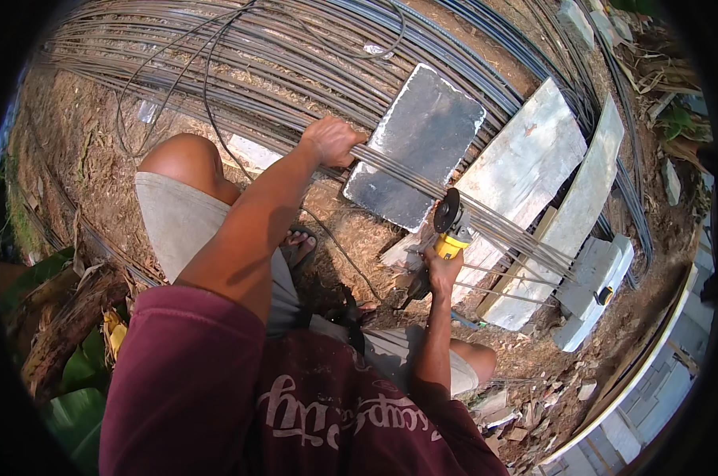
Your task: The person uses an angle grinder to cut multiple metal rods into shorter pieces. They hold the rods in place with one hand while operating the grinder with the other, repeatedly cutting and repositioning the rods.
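My left hand (333, 141) is closed around a bundle of thin steel rods (402, 174). The rods slant down to the right, over a dark slab (424, 131) with white edges and on across pale boards. In my right hand (443, 271) is a yellow and black angle grinder (451, 244), gripped by its body. Its black disc (447, 210) stands up against the near side of the bundle; whether it touches or spins I cannot tell.
Many long steel bars (240, 75) lie across the far ground. Pale boards (525, 151) rest on the right, beside a grey block (593, 274) carrying a small black and yellow object. A black cable (208, 71) loops over the bars. Rubble (525, 412) lies near right, by a curved wall edge.
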The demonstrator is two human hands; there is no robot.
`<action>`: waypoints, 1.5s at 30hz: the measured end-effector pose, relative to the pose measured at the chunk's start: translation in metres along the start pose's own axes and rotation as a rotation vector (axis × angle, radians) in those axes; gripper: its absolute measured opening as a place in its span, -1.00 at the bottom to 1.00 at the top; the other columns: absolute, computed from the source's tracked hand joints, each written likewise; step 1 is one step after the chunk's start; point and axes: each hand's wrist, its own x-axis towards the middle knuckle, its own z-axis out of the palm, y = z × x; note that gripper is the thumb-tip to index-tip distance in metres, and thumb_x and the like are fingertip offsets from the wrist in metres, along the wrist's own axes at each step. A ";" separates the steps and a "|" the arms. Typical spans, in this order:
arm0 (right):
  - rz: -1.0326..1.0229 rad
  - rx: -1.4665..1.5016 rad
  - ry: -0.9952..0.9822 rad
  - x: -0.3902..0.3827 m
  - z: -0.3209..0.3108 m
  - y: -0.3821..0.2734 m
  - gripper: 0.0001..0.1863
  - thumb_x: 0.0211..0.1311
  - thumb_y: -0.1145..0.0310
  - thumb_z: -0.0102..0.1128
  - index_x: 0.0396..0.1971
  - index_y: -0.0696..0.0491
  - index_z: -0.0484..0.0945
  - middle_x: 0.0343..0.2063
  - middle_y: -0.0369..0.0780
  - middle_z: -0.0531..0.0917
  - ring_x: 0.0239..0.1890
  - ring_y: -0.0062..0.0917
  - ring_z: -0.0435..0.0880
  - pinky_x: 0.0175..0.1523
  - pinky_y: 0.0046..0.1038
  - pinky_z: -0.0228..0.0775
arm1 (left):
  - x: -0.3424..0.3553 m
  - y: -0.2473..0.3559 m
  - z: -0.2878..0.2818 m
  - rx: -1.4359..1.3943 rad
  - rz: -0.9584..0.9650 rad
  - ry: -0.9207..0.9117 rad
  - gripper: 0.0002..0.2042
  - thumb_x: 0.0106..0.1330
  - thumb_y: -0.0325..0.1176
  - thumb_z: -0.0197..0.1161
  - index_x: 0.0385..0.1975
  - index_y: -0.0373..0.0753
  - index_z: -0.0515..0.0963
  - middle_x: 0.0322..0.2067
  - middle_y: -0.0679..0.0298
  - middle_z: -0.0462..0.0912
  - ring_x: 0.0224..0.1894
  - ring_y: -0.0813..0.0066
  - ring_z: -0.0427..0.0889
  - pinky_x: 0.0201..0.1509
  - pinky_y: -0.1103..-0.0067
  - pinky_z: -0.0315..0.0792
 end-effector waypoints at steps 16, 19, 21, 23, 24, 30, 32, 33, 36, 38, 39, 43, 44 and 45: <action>-0.012 0.039 -0.005 0.001 0.003 0.012 -0.52 0.09 0.58 0.51 0.03 0.16 0.55 -0.26 -0.27 0.69 -0.33 -0.54 0.67 -0.22 -0.45 0.58 | -0.005 -0.003 0.009 0.000 -0.009 0.009 -0.56 0.10 -0.18 0.30 0.03 -0.07 0.71 -0.52 0.15 0.74 -0.43 0.23 0.74 -0.26 0.23 0.65; -0.062 0.039 0.008 0.003 0.004 0.015 -0.51 0.08 0.55 0.53 0.03 0.17 0.55 -0.26 -0.26 0.70 -0.35 -0.54 0.67 -0.23 -0.45 0.58 | -0.006 -0.001 0.005 -0.013 0.004 0.036 -0.55 0.08 -0.19 0.29 0.03 -0.07 0.72 -0.52 0.15 0.74 -0.43 0.22 0.75 -0.25 0.23 0.66; -0.062 0.046 0.008 0.007 0.005 0.018 -0.49 0.07 0.53 0.54 0.04 0.18 0.55 -0.26 -0.24 0.71 -0.36 -0.53 0.68 -0.24 -0.45 0.58 | -0.005 -0.001 0.001 -0.022 0.002 0.044 -0.55 0.07 -0.20 0.28 0.02 -0.07 0.72 -0.52 0.13 0.75 -0.44 0.21 0.75 -0.26 0.23 0.66; 0.019 0.075 -0.009 0.006 0.003 0.020 -0.49 0.07 0.53 0.54 0.04 0.18 0.55 -0.26 -0.24 0.71 -0.36 -0.52 0.68 -0.24 -0.45 0.58 | -0.004 0.001 0.001 -0.031 -0.011 0.024 -0.54 0.05 -0.20 0.27 0.02 -0.07 0.72 -0.53 0.11 0.75 -0.45 0.18 0.75 -0.26 0.22 0.67; 0.014 0.016 0.014 0.001 0.000 0.020 -0.49 0.07 0.53 0.54 0.03 0.18 0.55 -0.27 -0.24 0.71 -0.36 -0.52 0.69 -0.25 -0.44 0.58 | -0.004 0.003 0.003 -0.049 -0.001 0.045 -0.54 0.05 -0.20 0.27 0.02 -0.07 0.72 -0.53 0.11 0.75 -0.45 0.17 0.76 -0.26 0.21 0.67; 0.101 0.177 0.075 -0.006 -0.019 -0.006 -0.56 0.10 0.59 0.47 -0.02 0.17 0.51 -0.35 -0.23 0.69 -0.45 -0.50 0.71 -0.33 -0.45 0.60 | 0.002 -0.001 0.008 -0.030 -0.017 -0.008 -0.45 0.06 -0.20 0.26 0.15 -0.01 0.71 -0.47 0.06 0.79 -0.40 0.10 0.79 -0.24 0.18 0.69; 0.087 0.233 0.105 -0.009 -0.029 -0.014 -0.57 0.11 0.60 0.45 -0.02 0.18 0.51 -0.36 -0.22 0.69 -0.44 -0.48 0.73 -0.32 -0.43 0.61 | 0.000 -0.002 0.008 -0.045 0.000 0.049 -0.42 0.08 -0.20 0.26 0.21 0.01 0.69 -0.44 0.05 0.79 -0.37 0.10 0.79 -0.22 0.18 0.69; 0.083 0.307 0.114 -0.008 -0.033 -0.018 -0.57 0.12 0.61 0.45 -0.02 0.18 0.51 -0.36 -0.22 0.69 -0.43 -0.47 0.73 -0.32 -0.43 0.62 | 0.000 -0.002 0.006 -0.045 0.011 0.062 -0.41 0.09 -0.20 0.26 0.24 0.02 0.68 -0.43 0.05 0.80 -0.36 0.10 0.80 -0.21 0.18 0.69; 0.049 0.389 0.208 -0.008 -0.044 -0.028 -0.61 0.15 0.62 0.44 -0.04 0.20 0.51 -0.37 -0.19 0.70 -0.43 -0.44 0.74 -0.29 -0.41 0.63 | 0.000 -0.001 0.002 -0.038 0.010 0.045 -0.39 0.10 -0.20 0.27 0.28 0.04 0.66 -0.38 0.01 0.81 -0.28 0.01 0.81 -0.08 0.13 0.69; 0.052 0.512 0.230 -0.011 -0.051 -0.035 -0.66 0.17 0.62 0.42 -0.07 0.21 0.51 -0.38 -0.18 0.69 -0.44 -0.43 0.74 -0.31 -0.39 0.65 | -0.002 -0.001 -0.002 -0.054 0.025 0.087 -0.41 0.10 -0.21 0.27 0.25 0.04 0.67 -0.36 -0.03 0.81 -0.25 -0.05 0.81 -0.02 0.10 0.67; 0.068 0.581 0.229 -0.016 -0.057 -0.040 -0.68 0.18 0.62 0.41 -0.09 0.21 0.52 -0.38 -0.17 0.69 -0.45 -0.42 0.74 -0.32 -0.38 0.65 | -0.004 -0.001 -0.004 -0.069 0.031 0.106 -0.42 0.09 -0.21 0.27 0.23 0.04 0.69 -0.35 -0.05 0.81 -0.23 -0.09 0.80 0.00 0.09 0.66; 0.122 0.831 0.297 -0.043 -0.091 -0.062 -0.74 0.22 0.58 0.36 -0.13 0.22 0.52 -0.40 -0.14 0.69 -0.48 -0.38 0.74 -0.35 -0.34 0.69 | -0.006 0.001 -0.012 -0.107 0.033 0.077 -0.47 0.08 -0.23 0.26 0.15 0.03 0.73 -0.31 -0.11 0.81 -0.18 -0.18 0.78 0.05 0.04 0.64; 0.084 0.895 0.283 -0.050 -0.103 -0.068 -0.79 0.22 0.55 0.35 -0.17 0.21 0.55 -0.41 -0.13 0.69 -0.50 -0.38 0.75 -0.37 -0.34 0.70 | -0.007 0.002 -0.015 -0.122 0.029 0.079 -0.49 0.06 -0.24 0.29 0.11 -0.01 0.74 -0.28 -0.14 0.80 -0.16 -0.20 0.78 0.07 0.03 0.63; 0.087 0.917 0.310 -0.056 -0.116 -0.074 -0.83 0.21 0.52 0.34 -0.23 0.20 0.57 -0.43 -0.12 0.69 -0.52 -0.38 0.74 -0.37 -0.34 0.71 | -0.005 0.001 -0.018 -0.162 0.045 0.059 -0.50 0.07 -0.24 0.31 0.11 -0.01 0.74 -0.26 -0.16 0.80 -0.14 -0.21 0.78 0.08 0.04 0.63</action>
